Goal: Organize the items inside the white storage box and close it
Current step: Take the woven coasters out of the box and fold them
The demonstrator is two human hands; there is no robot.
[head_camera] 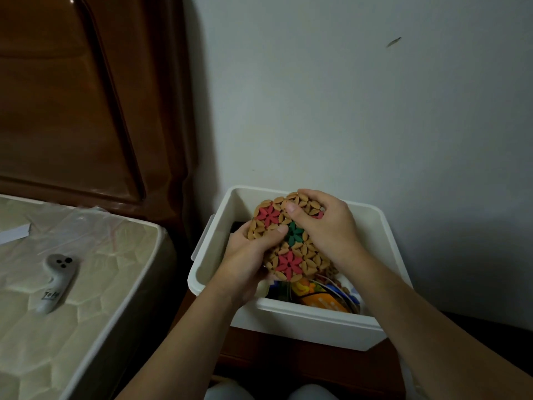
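A white storage box (311, 321) stands open on a dark wooden cabinet by the wall. Over it I hold a round mat (284, 252) of tan wooden petals with red and green flowers. My left hand (245, 255) grips its lower left edge, thumb on top. My right hand (326, 226) grips its upper right edge, thumb pressed on the face. Under the mat, colourful packets (317, 295) lie in the box. No lid is in view.
A mattress (57, 313) wrapped in plastic lies to the left, with a grey controller (56, 281) on it. A dark wooden headboard (72, 96) rises behind. The pale wall (360, 96) stands right behind the box.
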